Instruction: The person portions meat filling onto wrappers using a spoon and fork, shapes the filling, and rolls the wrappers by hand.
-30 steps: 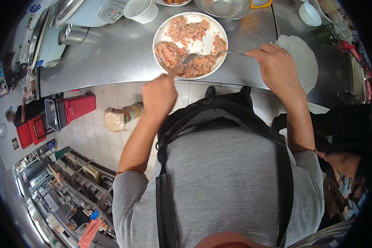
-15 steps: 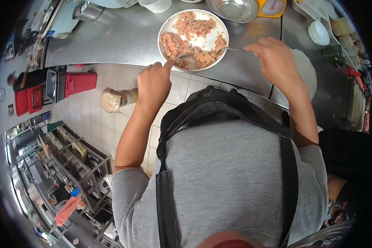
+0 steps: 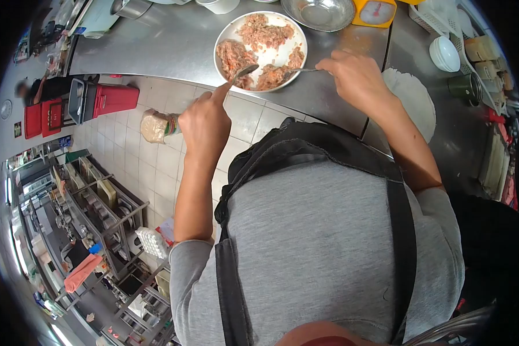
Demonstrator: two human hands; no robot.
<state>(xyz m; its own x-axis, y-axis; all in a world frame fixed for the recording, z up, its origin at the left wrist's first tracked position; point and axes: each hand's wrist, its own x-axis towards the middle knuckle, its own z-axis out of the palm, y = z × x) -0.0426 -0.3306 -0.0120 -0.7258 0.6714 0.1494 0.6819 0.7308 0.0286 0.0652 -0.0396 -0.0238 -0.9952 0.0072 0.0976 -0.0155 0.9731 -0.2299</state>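
Note:
A white plate [image 3: 270, 56] near the counter's front edge holds pinkish minced meat [image 3: 265, 32] in separate clumps, with bare plate between them. My left hand [image 3: 205, 121] is closed around a spoon [image 3: 248, 69], whose bowl is at the near-left clump. From the right, my right hand [image 3: 357, 81] grips the thin handle of a metal utensil [image 3: 308, 70]. Its far end is at the near-right clump and is partly hidden by meat, so I cannot tell whether it is a spoon or a fork.
Behind the plate stand a metal bowl [image 3: 320, 14] and a yellow scale [image 3: 375, 12]. A pale round sheet [image 3: 414, 104] lies right of my right hand. Stacked white bowls [image 3: 444, 55] and a dark green can [image 3: 465, 87] are farther right. A red bin [image 3: 115, 99] stands left on the floor.
The left spoon has drawn back toward me, with its bowl now more visible. Meat near the plate's front is gathered into more separate clumps. The view has shifted slightly.

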